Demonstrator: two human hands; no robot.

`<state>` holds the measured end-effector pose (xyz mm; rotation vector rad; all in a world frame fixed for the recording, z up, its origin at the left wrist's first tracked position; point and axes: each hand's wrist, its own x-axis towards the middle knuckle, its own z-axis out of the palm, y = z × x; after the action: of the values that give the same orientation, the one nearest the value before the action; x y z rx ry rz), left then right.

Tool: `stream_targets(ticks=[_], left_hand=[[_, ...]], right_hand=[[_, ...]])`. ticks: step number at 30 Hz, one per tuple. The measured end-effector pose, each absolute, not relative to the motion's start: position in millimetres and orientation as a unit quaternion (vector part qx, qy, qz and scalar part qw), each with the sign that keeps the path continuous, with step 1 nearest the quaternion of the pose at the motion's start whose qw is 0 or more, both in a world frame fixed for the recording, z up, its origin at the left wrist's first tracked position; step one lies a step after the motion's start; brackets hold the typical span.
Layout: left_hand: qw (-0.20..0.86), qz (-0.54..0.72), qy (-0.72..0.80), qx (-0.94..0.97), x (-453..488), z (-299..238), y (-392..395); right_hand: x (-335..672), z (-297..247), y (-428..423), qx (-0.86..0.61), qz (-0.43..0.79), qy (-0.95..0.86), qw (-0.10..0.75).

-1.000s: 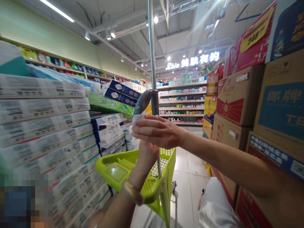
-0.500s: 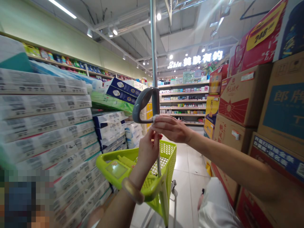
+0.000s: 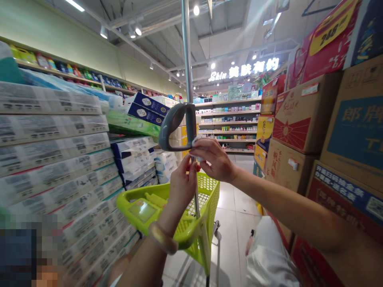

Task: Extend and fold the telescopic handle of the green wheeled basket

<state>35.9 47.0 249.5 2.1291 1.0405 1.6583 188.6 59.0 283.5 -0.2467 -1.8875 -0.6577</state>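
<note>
A shiny metal pole (image 3: 186, 48) with a grey loop-shaped handle (image 3: 166, 129) stands upright in front of me. Just below the handle, my left hand (image 3: 182, 181) has its fingers closed round the pole. A gold-coloured bangle (image 3: 163, 238) is on that wrist. My right hand (image 3: 218, 161) pinches a small crumpled white wipe (image 3: 196, 140), which touches the handle's lower right corner. Behind and beneath my hands is a lime-green shopping cart (image 3: 131, 203); the thin lower pole runs down in front of its basket.
Wrapped packs (image 3: 50, 127) are stacked high on the left, with blue tissue boxes (image 3: 146, 113) beyond. Cardboard cartons (image 3: 299, 115) rise close on the right. A tiled aisle (image 3: 231, 211) leads to stocked shelves (image 3: 227, 125). My bent knee in white trousers (image 3: 267, 255) is at lower right.
The handle and both hands appear slightly further left in view. My right fingers have shifted and opened out a little, showing more of the white wipe. My left hand stays on the pole.
</note>
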Motion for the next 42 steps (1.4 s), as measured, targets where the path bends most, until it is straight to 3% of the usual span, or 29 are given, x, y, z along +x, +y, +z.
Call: stream_targets(ticks=[6, 9, 12, 22, 26, 42], left_hand=[[0.251, 0.616, 0.317, 0.676, 29.9, 243.7, 50.7], [0.247, 0.655, 0.365, 0.614, 21.8, 232.2, 47.5], [0.188, 0.624, 0.41, 0.638, 13.1, 215.8, 37.1], [0.106, 0.483, 0.447, 0.746, 16.7, 152.3, 16.2], [0.095, 0.433, 0.46, 0.769, 9.4, 148.3, 16.5], [0.091, 0.439, 0.411, 0.794, -36.3, 150.8, 26.6]], right_hand=[[176.0, 257.5, 59.9, -0.227, 0.034, -0.725, 0.649], [162.3, 238.6, 54.8, -0.248, 0.206, -0.71, 0.626], [152.4, 206.7, 46.8, -0.276, 0.275, -0.698, 0.601], [147.1, 94.5, 35.2, -0.304, 0.295, -0.718, 0.553], [144.2, 85.6, 31.9, -0.307, 0.281, -0.708, 0.571], [116.4, 87.9, 23.1, -0.344, 0.295, -0.682, 0.574]])
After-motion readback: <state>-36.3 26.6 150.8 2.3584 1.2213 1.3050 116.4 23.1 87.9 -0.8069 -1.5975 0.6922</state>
